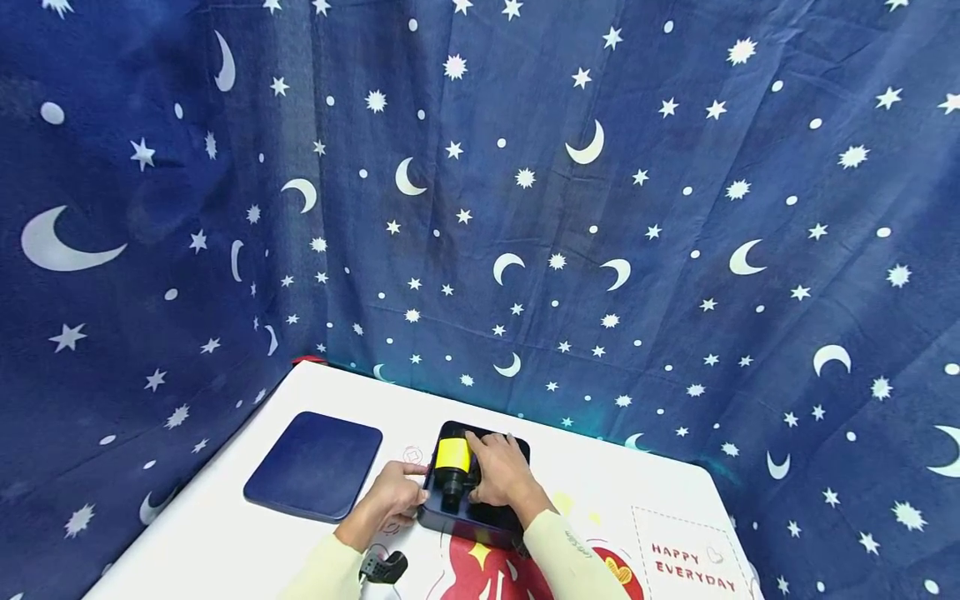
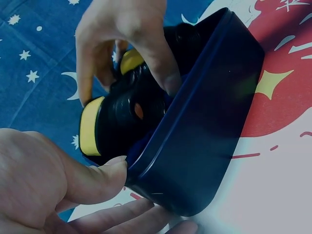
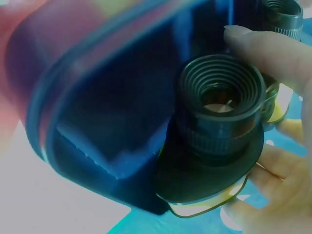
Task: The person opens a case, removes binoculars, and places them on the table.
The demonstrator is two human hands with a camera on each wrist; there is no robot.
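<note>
Black-and-yellow binoculars [image 1: 452, 455] sit tilted in a dark blue box [image 1: 468, 530], one barrel along its left side. My right hand [image 1: 501, 468] reaches over them and grips the body, thumb on one side and fingers on the other. The left wrist view shows the binoculars [image 2: 117, 114] partly above the rim. My left hand [image 2: 63, 180] holds the box [image 2: 204, 117] at a corner, thumb on the rim and fingers against the outer wall. Up close in the right wrist view is a ribbed eyepiece [image 3: 219, 126]; the right palm is mostly hidden.
A flat dark blue lid [image 1: 318, 462] lies on the white table left of the box. The tablecloth [image 1: 690, 567] has red and yellow prints. Behind the table hangs a blue curtain [image 1: 480, 208] with moons and stars. A black strap device [image 1: 385, 568] is on the left wrist.
</note>
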